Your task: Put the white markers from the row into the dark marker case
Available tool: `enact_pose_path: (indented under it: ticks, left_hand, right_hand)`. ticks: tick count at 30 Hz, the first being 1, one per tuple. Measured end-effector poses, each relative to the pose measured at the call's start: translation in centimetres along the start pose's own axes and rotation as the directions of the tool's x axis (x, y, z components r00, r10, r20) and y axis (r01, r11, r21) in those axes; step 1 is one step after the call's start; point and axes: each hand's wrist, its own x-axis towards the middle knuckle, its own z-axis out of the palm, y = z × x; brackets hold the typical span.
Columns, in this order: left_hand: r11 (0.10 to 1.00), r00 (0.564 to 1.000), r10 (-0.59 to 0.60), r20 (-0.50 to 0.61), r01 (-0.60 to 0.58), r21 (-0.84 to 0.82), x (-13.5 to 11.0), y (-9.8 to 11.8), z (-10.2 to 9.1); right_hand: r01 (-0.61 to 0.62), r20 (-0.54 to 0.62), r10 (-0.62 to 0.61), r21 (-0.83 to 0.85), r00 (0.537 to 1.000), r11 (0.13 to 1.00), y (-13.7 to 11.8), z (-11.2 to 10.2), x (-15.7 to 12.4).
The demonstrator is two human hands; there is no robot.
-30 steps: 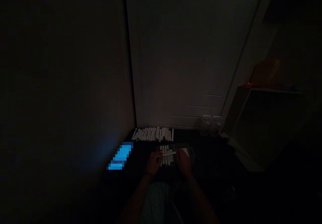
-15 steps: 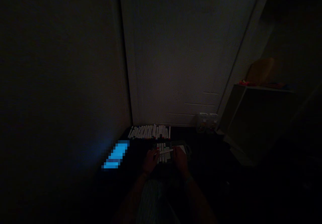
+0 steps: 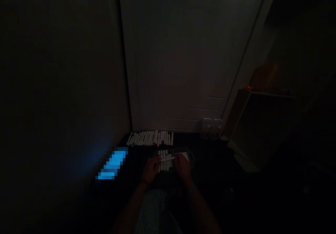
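The scene is very dark. My left hand [image 3: 150,169] and my right hand [image 3: 182,166] each pinch one end of a white marker [image 3: 168,159], held crosswise between them. The marker hovers over a dark tray [image 3: 191,156] with a few white markers standing side by side in it. Behind the tray, a row of several white markers [image 3: 151,138] lies on the dark floor along the foot of a white door.
A glowing blue screen [image 3: 112,164] lies on the floor left of my left hand. Two small clear bottles [image 3: 211,129] stand at the door's base. A white cabinet [image 3: 258,125] stands at the right. A wall closes off the left.
The view has drifted, so everything sits a little further left in frame. Both hands keep their hold on the marker over the tray.
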Motion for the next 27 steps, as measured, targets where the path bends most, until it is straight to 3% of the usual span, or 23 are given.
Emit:
enact_pose_path:
  ticks: [27]
  left_hand:
    - [1.000, 1.000, 0.003, -0.020, -0.003, -0.005, 0.1, -0.7, 0.5]
  right_hand:
    - [0.019, -0.009, -0.019, 0.026, 1.000, 0.999, 0.2, 0.0, 0.0]
